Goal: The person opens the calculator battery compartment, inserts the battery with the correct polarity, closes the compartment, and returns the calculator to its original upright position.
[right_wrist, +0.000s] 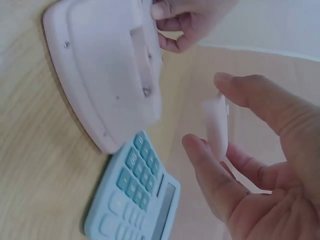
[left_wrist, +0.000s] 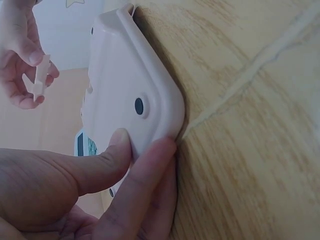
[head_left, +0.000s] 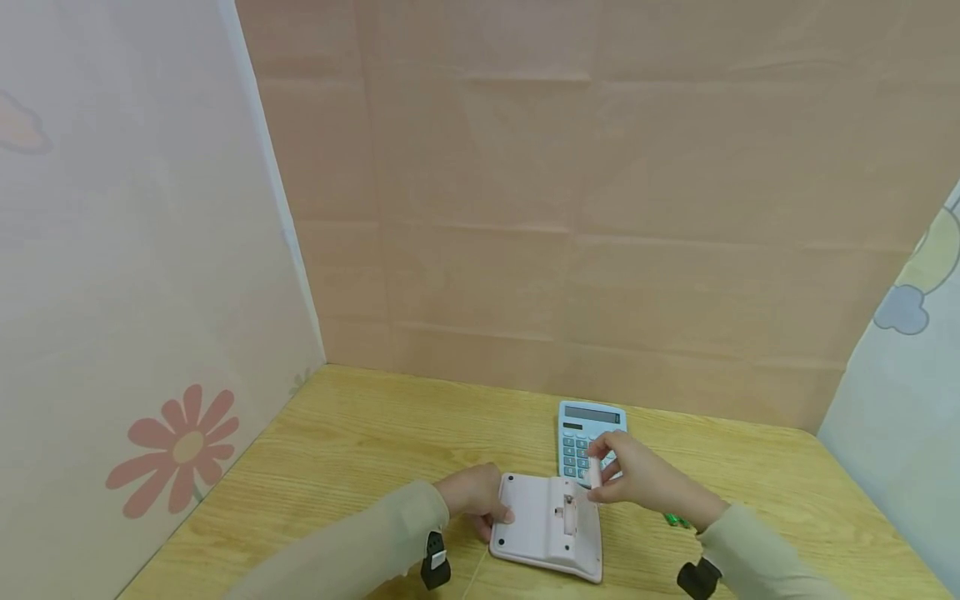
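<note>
A pale pink calculator [head_left: 525, 518] lies face down on the table, its underside with small dark feet turned up. My left hand [head_left: 480, 493] grips its left edge, thumb on top and fingers at the side. The battery slot [right_wrist: 143, 65] in its raised part is uncovered and shows metal contacts and no battery. Just above the calculator's right side, my right hand [head_left: 630, 472] pinches a small pale pink battery cover [right_wrist: 217, 127] between thumb and fingertips. In the left wrist view this cover [left_wrist: 42, 77] is held apart from the calculator.
Behind the pink calculator lies a light blue calculator [head_left: 570, 423], face up and partly hidden by my right hand. Small green objects [head_left: 677, 521] lie beside my right wrist. A brown backdrop [head_left: 585, 208] rises at the table's [head_left: 420, 417] far edge, with pale walls on both sides.
</note>
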`<state>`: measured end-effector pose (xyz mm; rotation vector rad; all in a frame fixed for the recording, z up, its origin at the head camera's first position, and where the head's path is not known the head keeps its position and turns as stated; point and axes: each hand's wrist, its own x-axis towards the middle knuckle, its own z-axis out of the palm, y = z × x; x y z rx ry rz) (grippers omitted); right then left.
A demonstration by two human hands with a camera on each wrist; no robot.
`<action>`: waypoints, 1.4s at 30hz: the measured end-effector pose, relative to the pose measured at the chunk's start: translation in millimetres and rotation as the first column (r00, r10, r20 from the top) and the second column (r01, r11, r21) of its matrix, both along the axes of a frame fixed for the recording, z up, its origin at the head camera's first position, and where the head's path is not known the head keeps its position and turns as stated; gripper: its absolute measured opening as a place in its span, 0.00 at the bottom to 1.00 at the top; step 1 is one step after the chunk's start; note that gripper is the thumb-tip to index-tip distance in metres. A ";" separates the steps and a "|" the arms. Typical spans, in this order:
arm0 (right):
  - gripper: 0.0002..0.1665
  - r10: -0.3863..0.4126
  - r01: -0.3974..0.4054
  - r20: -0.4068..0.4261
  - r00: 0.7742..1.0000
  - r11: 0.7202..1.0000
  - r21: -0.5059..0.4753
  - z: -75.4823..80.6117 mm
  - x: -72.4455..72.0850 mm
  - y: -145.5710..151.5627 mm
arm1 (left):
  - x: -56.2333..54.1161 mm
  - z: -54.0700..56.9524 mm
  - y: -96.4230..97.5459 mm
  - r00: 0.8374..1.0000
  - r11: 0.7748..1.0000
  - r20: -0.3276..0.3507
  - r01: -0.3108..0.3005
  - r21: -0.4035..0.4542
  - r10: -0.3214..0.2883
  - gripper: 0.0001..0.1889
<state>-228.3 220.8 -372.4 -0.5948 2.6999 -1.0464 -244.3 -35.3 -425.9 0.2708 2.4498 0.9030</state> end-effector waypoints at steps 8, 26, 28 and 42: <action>0.39 -0.079 0.082 -0.059 0.995 0.996 0.044 14.6 -13.0 40.4 | 0.6 3.8 1.0 1.000 1.000 0.013 -0.012 -0.002 0.012 0.12; 0.35 -0.203 0.216 -0.095 0.974 0.964 0.158 -30.9 -49.4 127.5 | 0.6 -2.0 1.1 1.000 1.000 -0.004 -0.019 0.008 0.019 0.12; 0.34 -0.214 0.228 -0.091 0.973 0.957 0.179 -37.5 -51.4 131.2 | 0.3 -2.3 1.4 1.000 1.000 -0.004 -0.019 0.008 0.019 0.12; 0.32 -0.241 0.244 -0.044 0.970 0.946 0.213 -49.8 -55.6 130.2 | 1.1 -0.9 1.8 1.000 1.000 -0.004 -0.019 -0.004 0.019 0.12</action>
